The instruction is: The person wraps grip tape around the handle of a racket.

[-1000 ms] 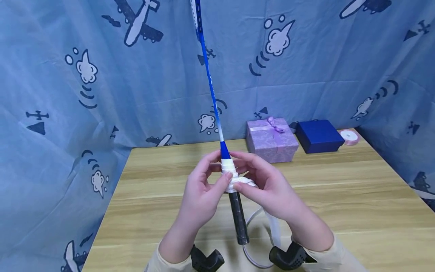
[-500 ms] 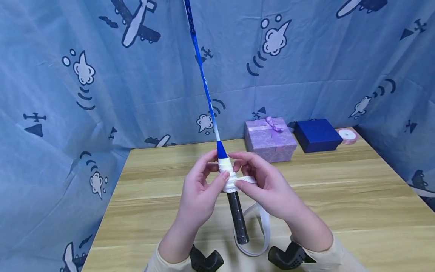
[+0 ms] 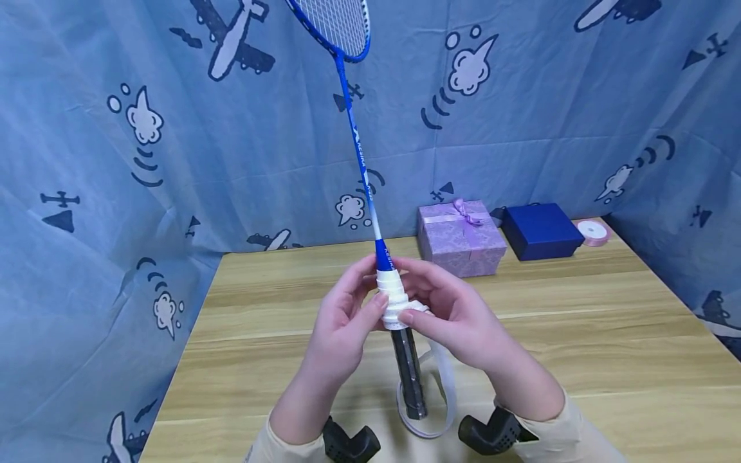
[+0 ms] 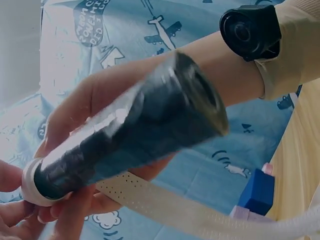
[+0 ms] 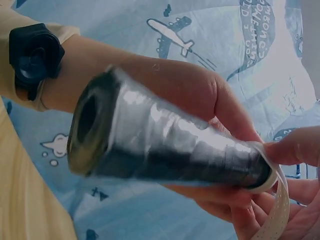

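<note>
A blue badminton racket stands upright over the wooden table, with its strung head at the top edge of the head view. White grip tape is wound round the top of its black handle. My left hand grips the wrapped part from the left. My right hand pinches the tape against the handle from the right. The loose tape hangs in a loop round the butt. The left wrist view shows the handle and perforated tape; the right wrist view shows the handle end-on.
At the back right of the table sit a purple gift box with a bow, a dark blue box and a pink ribbon roll. A blue curtain printed with planes surrounds the table on three sides.
The racket has turned about its shaft, so the strung head now shows face-on. The white wrap has crept a little down the handle, and the loose loop swung in under the butt.
</note>
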`<state>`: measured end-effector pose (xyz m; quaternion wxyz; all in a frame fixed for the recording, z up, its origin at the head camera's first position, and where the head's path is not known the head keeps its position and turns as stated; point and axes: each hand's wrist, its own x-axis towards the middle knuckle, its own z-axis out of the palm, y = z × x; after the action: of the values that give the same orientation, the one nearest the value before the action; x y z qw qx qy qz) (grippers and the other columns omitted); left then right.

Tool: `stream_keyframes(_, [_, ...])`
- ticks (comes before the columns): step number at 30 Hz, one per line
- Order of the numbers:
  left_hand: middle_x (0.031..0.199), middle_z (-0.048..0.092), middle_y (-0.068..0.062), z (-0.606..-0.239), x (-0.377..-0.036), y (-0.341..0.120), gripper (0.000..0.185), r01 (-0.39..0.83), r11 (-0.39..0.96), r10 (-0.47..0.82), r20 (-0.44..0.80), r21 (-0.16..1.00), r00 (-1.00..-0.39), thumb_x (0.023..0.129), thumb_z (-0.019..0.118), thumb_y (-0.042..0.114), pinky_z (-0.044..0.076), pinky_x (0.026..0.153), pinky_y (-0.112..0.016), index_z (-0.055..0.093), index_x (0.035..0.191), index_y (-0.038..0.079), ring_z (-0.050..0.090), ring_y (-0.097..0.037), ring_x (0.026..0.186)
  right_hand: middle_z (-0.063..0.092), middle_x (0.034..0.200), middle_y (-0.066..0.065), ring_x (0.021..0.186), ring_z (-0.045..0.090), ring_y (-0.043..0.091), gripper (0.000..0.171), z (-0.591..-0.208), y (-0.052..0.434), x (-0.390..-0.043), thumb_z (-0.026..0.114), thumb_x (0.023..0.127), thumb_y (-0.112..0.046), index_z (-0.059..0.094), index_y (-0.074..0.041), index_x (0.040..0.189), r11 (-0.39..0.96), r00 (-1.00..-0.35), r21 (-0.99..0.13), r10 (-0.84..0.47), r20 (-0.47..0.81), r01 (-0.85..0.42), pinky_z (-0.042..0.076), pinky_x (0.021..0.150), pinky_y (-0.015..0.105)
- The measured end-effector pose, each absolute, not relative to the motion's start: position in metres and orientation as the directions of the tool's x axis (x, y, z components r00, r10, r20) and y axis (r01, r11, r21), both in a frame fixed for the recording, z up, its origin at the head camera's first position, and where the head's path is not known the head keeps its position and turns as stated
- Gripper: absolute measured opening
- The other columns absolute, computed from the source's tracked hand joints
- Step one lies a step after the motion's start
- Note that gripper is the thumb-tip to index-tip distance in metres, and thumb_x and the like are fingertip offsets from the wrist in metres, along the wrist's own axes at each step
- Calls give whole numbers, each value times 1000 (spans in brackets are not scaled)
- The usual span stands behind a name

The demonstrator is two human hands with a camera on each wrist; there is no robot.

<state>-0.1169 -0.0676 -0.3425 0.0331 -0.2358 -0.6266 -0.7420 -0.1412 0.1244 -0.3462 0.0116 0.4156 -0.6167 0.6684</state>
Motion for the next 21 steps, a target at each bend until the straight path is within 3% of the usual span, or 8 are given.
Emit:
stream_keyframes(7, [131,57,-11,-342,-116,-63,50,365,-79,157,373,928,-914,95,69,-2,65,74,-38,57,142,9,55,-30,115,67,119,20,103,68,17,62,-345,122,-137,65,94,11,48,-2,152,-92,-726,-832,-441,527,-548,61,85,27])
stream_keyframes(16, [127,55,-17,-340,-116,-65,46,370,-151,182,394,917,-901,99,61,-5,65,72,-41,54,143,4,58,-30,111,67,130,10,102,63,19,47,-343,124,-136,57,99,10,55,0,145,-98,-726,-825,-427,539,-556,57,84,24])
stream_keyframes(21, [129,54,-19,-340,-117,-68,47,377,-171,215,408,910,-887,100,59,-5,65,73,-39,51,145,1,57,-29,110,68,128,6,94,58,19,49,-341,125,-137,58,96,13,56,1,143,-103,-718,-819,-427,549,-565,53,77,23])
